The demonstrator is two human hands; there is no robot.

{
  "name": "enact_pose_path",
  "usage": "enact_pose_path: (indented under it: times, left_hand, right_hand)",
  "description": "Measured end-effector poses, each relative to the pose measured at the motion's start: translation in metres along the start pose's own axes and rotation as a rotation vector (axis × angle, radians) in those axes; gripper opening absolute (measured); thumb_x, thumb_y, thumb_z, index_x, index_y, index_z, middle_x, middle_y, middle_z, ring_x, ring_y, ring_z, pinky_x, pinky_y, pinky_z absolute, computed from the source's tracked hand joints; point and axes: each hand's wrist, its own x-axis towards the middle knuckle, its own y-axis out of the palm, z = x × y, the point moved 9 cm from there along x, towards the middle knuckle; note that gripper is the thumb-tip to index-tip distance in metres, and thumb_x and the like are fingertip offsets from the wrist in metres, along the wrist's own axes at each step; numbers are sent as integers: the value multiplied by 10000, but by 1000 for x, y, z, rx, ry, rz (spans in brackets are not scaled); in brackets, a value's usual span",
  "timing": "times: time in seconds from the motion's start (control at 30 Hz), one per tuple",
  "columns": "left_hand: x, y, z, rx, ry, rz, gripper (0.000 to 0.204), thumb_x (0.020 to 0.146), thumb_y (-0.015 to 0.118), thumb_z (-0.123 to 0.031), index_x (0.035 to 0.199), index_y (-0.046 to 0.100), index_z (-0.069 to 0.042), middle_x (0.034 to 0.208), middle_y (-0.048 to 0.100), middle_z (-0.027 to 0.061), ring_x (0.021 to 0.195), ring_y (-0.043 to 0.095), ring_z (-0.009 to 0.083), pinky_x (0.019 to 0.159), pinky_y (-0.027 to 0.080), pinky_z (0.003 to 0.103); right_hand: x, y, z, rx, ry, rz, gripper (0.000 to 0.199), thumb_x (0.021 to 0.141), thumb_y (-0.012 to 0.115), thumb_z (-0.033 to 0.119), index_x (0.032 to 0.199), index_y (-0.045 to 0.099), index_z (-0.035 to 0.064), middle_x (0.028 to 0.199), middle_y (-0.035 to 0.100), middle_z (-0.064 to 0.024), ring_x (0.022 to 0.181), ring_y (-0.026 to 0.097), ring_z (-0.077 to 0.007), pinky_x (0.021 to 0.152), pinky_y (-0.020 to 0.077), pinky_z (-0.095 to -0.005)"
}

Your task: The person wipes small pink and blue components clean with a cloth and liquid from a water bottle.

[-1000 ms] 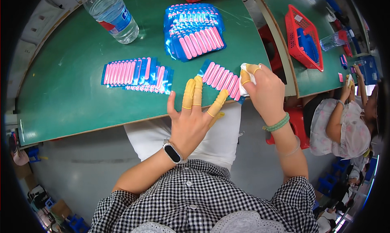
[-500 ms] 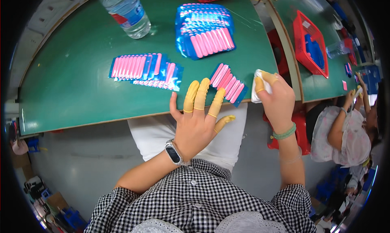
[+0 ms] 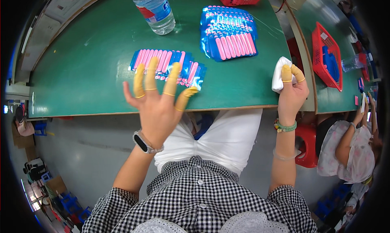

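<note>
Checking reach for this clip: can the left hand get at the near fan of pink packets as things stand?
Probably yes. The left hand is open and empty, hovering right over the packets, and nothing lies between them. The right hand with its white cloth is off to the side.

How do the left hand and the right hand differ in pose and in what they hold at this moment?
The left hand is spread open, fingers splayed, holding nothing, while the right hand is closed around a white cloth. The left hand hovers over the near row of pink-and-blue packets; the right hand sits at the green table's right end, away from the packets. The left wrist bears a dark band, the right a green bead bracelet. Both wear yellow finger cots.
</note>
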Motion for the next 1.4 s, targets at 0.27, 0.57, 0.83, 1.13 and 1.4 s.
enact_pose_path:
  times: [0.27,0.57,0.83,1.13,1.4]
  left_hand:
    - [52,27,-87,-168,153,61,626,880,657,-565,1331,653,-132,1329,543,96,1309,434,309,1112,120,660]
    - [4,28,-116,-355,373,284,759,860,623,-616,1422,560,-108,1508,489,104,1453,342,338,1143,-2,714]
    - [-5,34,-122,-284,395,264,674,846,592,-661,1440,556,-343,1531,429,191,1474,305,371,1120,18,757]
    - [20,35,-115,-454,279,312,841,779,601,-751,1460,535,-262,1544,404,203,1482,278,414,1127,14,742]
    - [14,35,-115,-370,539,359,663,775,661,-658,1409,528,-519,1555,401,189,1492,280,374,1134,42,741]
  right_hand:
    - [6,-17,-42,718,337,56,365,1045,514,235,1348,520,33,1216,622,-48,1016,619,-154,833,528,-316]
    - [12,-22,-39,842,392,22,297,1039,515,265,1235,588,55,1008,637,-1,796,555,-122,686,430,-289]
    - [-15,42,51,-420,-194,463,239,841,739,104,1032,706,-35,889,727,-147,738,703,-197,660,537,-313]
    - [-11,44,47,-478,-228,483,216,854,728,139,1028,732,11,868,688,-135,726,677,-276,641,520,-346]
    - [3,57,44,-764,-324,541,201,866,719,230,990,754,76,889,687,-104,743,674,-307,633,526,-385]
